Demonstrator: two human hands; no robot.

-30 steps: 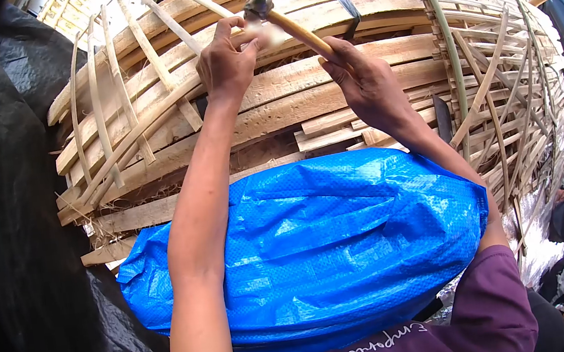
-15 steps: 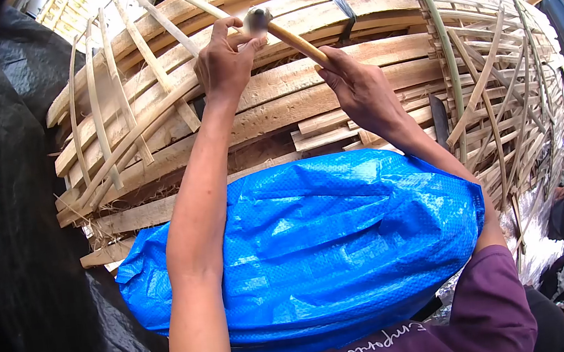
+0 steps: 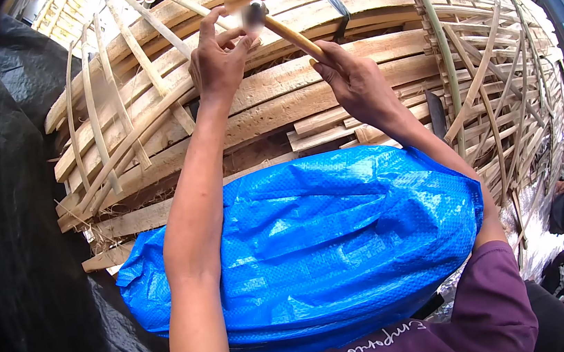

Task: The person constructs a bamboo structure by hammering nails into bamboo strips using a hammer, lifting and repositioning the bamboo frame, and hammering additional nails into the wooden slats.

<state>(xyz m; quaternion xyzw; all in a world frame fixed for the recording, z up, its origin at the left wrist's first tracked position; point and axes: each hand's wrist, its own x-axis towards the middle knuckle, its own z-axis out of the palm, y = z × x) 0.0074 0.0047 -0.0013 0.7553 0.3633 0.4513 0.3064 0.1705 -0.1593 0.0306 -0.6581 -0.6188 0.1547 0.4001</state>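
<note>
My right hand [image 3: 360, 83] is wrapped round the wooden handle of a hammer [image 3: 295, 38]. The hammer's dark head points up and left, partly blurred, close to the fingertips of my left hand [image 3: 216, 69]. That hand is raised over stacked wooden planks [image 3: 275, 117], its index finger bent upward and its thumb and other fingers curled together. Whatever they pinch, if anything, is hidden by the blur. A blue woven plastic sheet [image 3: 331, 240] bulges below my forearms, over my lap.
Thin wooden strips [image 3: 94, 103] cross the planks on the left. Lattices of split bamboo [image 3: 486, 76] rise on the right, beside a dark flat blade [image 3: 436, 113]. Black plastic tape [image 3: 339, 6] binds the upper planks. Black sheeting [image 3: 23, 226] hangs at left; a car [image 3: 562, 40] stands beyond.
My left index finger has lifted slightly away from the thumb. Both hands and the hammer have shifted slightly left in view, and my right hand still grips the handle.
</note>
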